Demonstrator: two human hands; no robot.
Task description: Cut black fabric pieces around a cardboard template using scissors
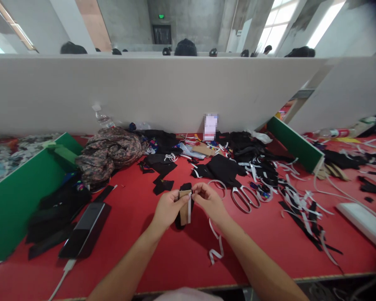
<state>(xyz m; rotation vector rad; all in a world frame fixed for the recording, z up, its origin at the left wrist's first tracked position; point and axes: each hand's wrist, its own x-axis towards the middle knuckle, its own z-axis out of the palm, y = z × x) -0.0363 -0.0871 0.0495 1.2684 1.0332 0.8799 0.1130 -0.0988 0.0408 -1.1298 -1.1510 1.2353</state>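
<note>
Between my two hands, above the red table, is a small piece of tan and black fabric (184,215) with a white strip (189,211) running down its length. My left hand (168,207) pinches the fabric's upper left side. At its upper right edge, my right hand (210,201) has thumb and fingers pinched together by the white strip's top end. A loose curled white ribbon (218,251) lies below my right wrist; whether it joins the strip is hidden. To the right of my right hand lie scissors (245,198) with light grey handles, their blades mostly covered by black fabric (222,169).
A charging power bank or phone (86,223) lies left. Green dividers (296,144) flank the table, with a pale partition (163,92) behind. A patterned cloth bundle (109,154), a bottle (103,118), a propped phone (210,126) and white and black scraps (303,209) lie around.
</note>
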